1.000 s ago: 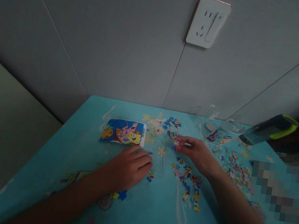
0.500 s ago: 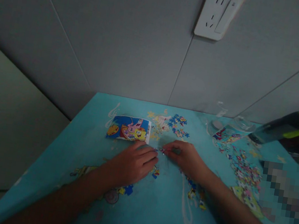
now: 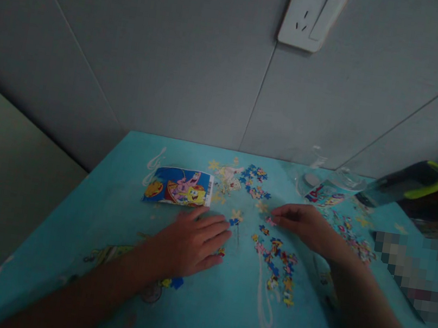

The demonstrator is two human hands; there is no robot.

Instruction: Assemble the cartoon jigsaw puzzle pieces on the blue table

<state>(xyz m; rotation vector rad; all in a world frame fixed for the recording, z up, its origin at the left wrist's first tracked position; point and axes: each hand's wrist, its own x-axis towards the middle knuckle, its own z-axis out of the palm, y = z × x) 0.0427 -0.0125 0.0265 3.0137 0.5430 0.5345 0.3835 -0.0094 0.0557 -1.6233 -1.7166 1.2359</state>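
My left hand (image 3: 191,242) lies flat on the turquoise table (image 3: 204,315) with its fingers stretched out, just below a colourful cartoon picture card (image 3: 178,186). A small blue puzzle piece (image 3: 234,221) sits at its fingertips. My right hand (image 3: 305,224) rests to the right with its fingers drawn together in a pinch on a small pink puzzle piece (image 3: 270,221). Below that hand lies a cluster of loose puzzle pieces (image 3: 276,260). A joined patch of blue pieces (image 3: 255,181) sits near the wall.
More scattered pieces (image 3: 350,236) lie at the right. A clear plastic bag (image 3: 324,188) and a dark bottle with a yellow-green cap (image 3: 405,183) sit at the back right. A wall socket (image 3: 313,13) hangs above. The table's left edge drops off.
My right hand has moved right, away from the left hand's fingertips, to the pieces near the cluster. A blue piece now lies where the hands met. The left hand stayed put.
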